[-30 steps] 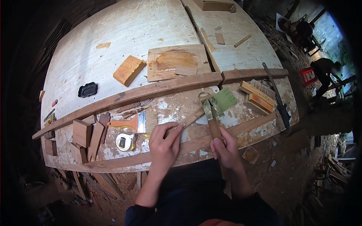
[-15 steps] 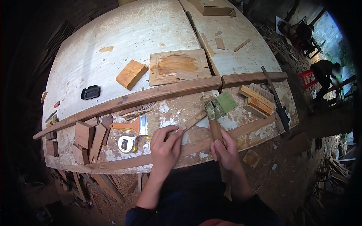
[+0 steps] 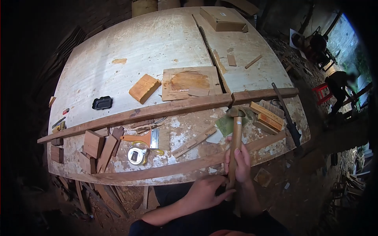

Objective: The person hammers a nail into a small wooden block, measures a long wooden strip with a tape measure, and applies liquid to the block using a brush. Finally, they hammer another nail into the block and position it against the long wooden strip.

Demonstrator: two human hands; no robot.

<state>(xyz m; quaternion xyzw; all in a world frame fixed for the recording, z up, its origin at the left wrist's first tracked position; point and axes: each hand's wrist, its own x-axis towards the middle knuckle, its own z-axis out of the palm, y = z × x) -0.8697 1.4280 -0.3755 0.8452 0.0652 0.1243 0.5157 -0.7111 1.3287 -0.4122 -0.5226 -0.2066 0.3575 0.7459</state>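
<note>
My right hand (image 3: 241, 163) is closed round the wooden handle of a hammer (image 3: 237, 133), held upright with its metal head at the top, above the near part of the bench. At the handle's lower end is my left hand (image 3: 206, 190), its thumb and fingers bent about the wood. Behind the hammer head lies a green square sheet (image 3: 224, 126), partly covered. A narrow wooden strip (image 3: 195, 142) rests on the bench, left of the hammer. Farther left are a wide paintbrush (image 3: 145, 138) with an orange handle and a white tape measure (image 3: 136, 156).
A long wooden beam (image 3: 157, 111) crosses the bench (image 3: 134, 43). Wood blocks (image 3: 93, 144) sit at left, and stacked offcuts (image 3: 268, 118) at right beside a long dark tool (image 3: 287, 112). Beyond the beam are a wooden panel (image 3: 170, 84) and a cardboard box (image 3: 223, 19). Another person (image 3: 338, 88) bends at far right.
My left hand has left the wooden strip's near end and moved down and right to the hammer handle. The hammer has turned and stands more upright. The view has shifted slightly.
</note>
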